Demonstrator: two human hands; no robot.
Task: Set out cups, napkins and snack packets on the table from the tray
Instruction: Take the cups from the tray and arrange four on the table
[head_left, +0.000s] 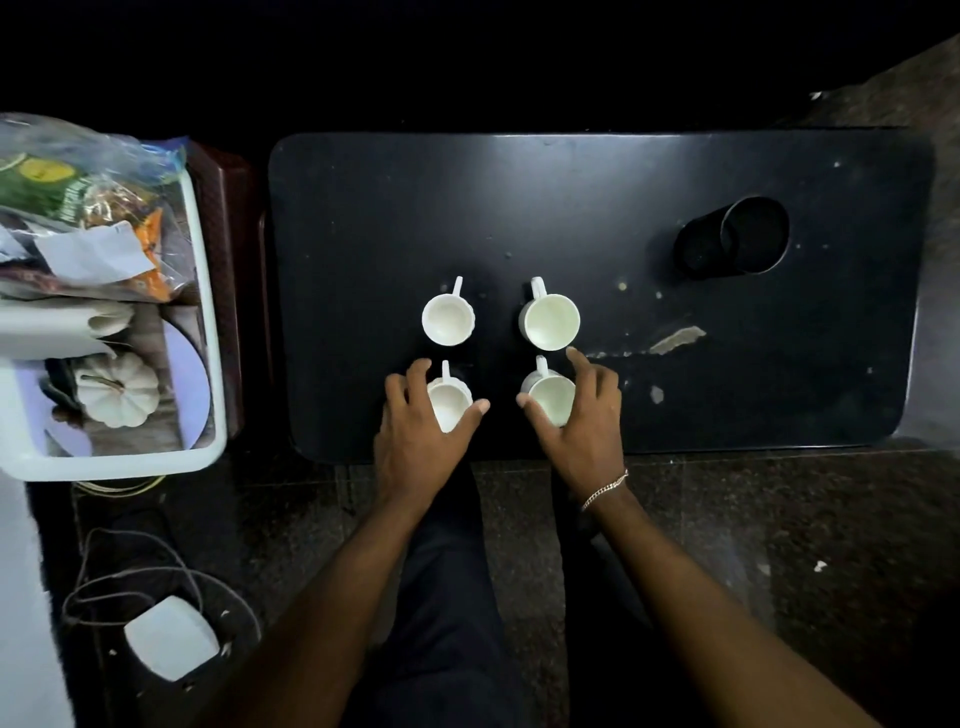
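Observation:
Several white cups stand upright in a square on the black table (597, 208), handles pointing away from me. My left hand (415, 441) wraps around the near left cup (448, 402). Around the near right cup (551, 397) curls my right hand (587, 426), its index finger stretched toward the far right cup (550, 321). The far left cup (448, 322) stands untouched. To the left, a white tray (208, 312) holds snack packets (67, 192) in a clear bag, white napkins (91, 254) and a small white pumpkin (118, 389).
A black cylindrical holder (732, 241) lies on its side at the table's far right. A scrape (675, 340) marks the tabletop. A white adapter (171, 642) with a tangled cord sits on the dark floor at lower left. My legs are below the table's near edge.

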